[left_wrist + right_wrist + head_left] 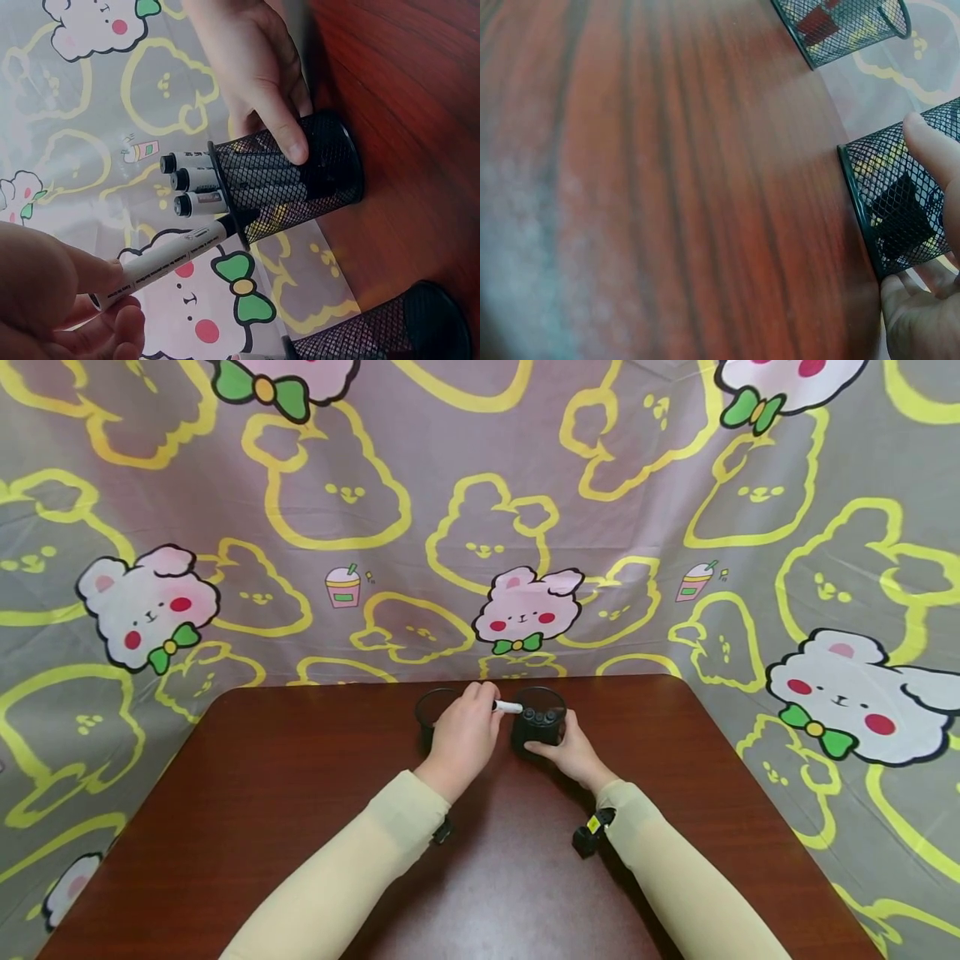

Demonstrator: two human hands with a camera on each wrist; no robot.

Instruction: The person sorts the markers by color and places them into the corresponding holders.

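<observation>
A black mesh pen cup stands near the table's far edge. My right hand grips its side, with the thumb across the mesh. Several white markers with black ends stick up from this cup. My left hand pinches another white marker near one end. Its black end dips just inside the cup's rim, tilted. To the left, a second mesh pen cup stands partly hidden behind my left hand in the head view. In the right wrist view, both cups are cut off by the frame.
The brown wooden table reaches toward me and to both sides. Behind its far edge hangs a patterned cloth. A small black device is strapped at my right wrist.
</observation>
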